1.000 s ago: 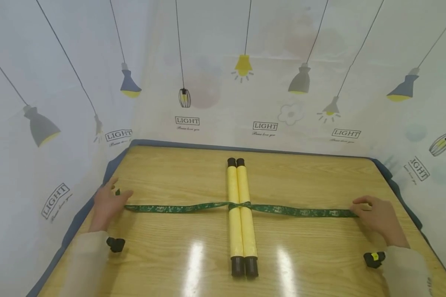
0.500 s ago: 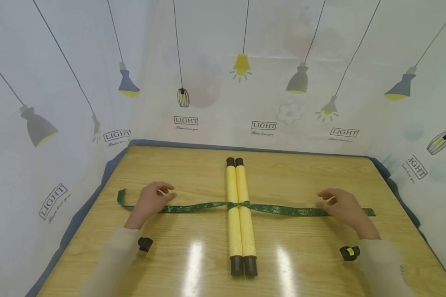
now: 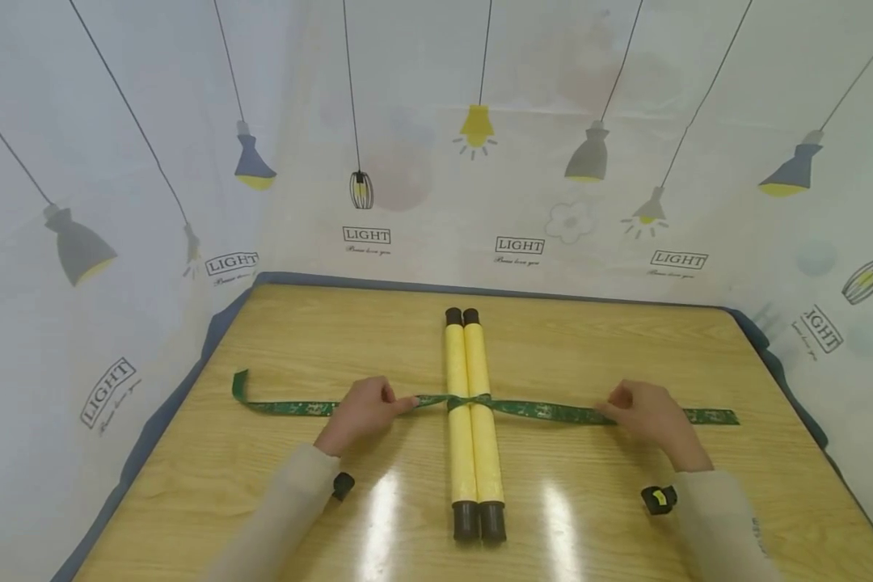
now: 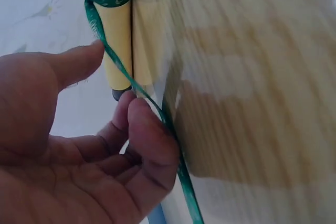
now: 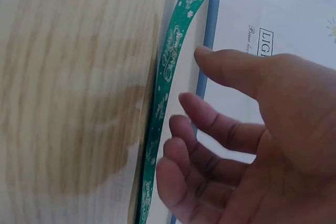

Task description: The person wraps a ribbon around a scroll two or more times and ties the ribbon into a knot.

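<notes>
Two yellow rods (image 3: pixel 473 453) with dark end caps lie side by side on the wooden table. Around their middle passes a green ribbon (image 3: pixel 553 411) with pale print, crossed or knotted on top; its tails stretch out left and right. My left hand (image 3: pixel 367 411) is over the left tail, close to the rods. In the left wrist view, the ribbon (image 4: pixel 118 64) runs between its parted thumb and bent fingers, not pinched. Farther out, my right hand (image 3: pixel 643 414) hovers at the right tail; in the right wrist view its thumb and loosely bent fingers are apart beside the ribbon (image 5: pixel 167 72).
The wooden table (image 3: pixel 335 331) has a blue-grey edging along its back and sides. Behind it hangs a white backdrop (image 3: pixel 436 202) printed with lamps. Small dark devices sit at both wrists, one by the left cuff (image 3: pixel 343 486) and one by the right cuff (image 3: pixel 658 499).
Both hands have let go of the ribbon's outer ends and moved inward along its tails, the left farther, close to the rods. The rods and ribbon lie nearly as before.
</notes>
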The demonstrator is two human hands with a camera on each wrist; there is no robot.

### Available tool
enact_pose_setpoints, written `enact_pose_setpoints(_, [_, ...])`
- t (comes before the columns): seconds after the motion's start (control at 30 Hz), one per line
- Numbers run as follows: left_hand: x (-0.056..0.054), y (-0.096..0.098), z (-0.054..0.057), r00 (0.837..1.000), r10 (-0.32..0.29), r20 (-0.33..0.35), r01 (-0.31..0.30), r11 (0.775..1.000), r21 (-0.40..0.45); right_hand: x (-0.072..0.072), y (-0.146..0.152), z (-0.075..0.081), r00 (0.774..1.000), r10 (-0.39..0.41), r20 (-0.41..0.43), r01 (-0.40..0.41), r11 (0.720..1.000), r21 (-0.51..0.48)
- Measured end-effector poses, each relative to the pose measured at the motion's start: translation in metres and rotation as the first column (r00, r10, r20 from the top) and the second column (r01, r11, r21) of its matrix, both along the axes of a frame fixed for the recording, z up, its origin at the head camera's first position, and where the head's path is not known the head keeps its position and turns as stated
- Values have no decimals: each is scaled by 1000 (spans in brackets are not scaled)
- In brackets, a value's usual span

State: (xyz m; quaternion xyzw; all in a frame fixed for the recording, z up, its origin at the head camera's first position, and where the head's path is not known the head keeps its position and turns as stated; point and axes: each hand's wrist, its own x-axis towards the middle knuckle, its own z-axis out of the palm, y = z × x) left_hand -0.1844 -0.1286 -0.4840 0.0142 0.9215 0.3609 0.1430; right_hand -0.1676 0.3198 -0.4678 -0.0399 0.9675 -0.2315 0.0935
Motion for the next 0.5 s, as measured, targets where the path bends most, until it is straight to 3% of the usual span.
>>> enact_pose_setpoints(0.13, [-1, 11, -1, 999, 17, -28, -19, 999, -50, 4, 2, 2, 992, -111, 64, 106, 991, 82])
enact_pose_setpoints(0.3, [0, 20, -2, 996, -9, -88, -4, 990, -140, 9, 5, 0, 956, -266, 125, 245, 956, 161])
enact_pose_setpoints(0.5, [-3, 27, -1, 991, -74, -107, 52, 979, -199, 10, 7, -4, 961, -247, 127, 227, 962, 154])
